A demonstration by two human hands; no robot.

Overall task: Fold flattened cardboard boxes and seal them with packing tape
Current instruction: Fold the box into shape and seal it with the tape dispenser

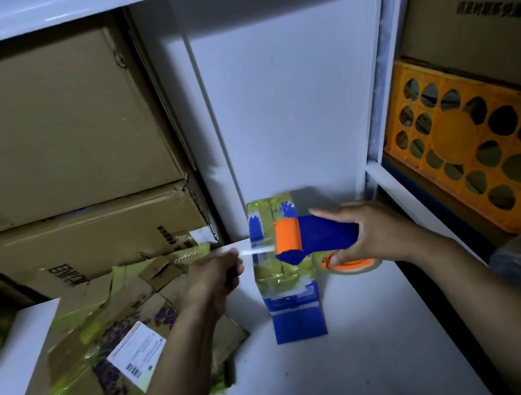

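A small blue, green and white printed box [290, 292] stands upright on the white table [350, 372], wrapped in glossy clear tape. My right hand [375, 233] grips a blue and orange tape dispenser [314, 236] just above the box, its clear tape roll [353, 266] with an orange core hanging below. A short strip of clear tape [256, 250] runs from the dispenser's orange end leftward to my left hand [216, 273], whose fingers pinch its free end. Both hands hover over the box's upper half.
Flattened cardboard boxes [106, 354] with green tape and a white shipping label lie at the left. Large brown cartons [44, 130] are stacked behind them. A white shelf post [379, 74] rises at the right, with an orange plastic crate [477, 143] beyond it.
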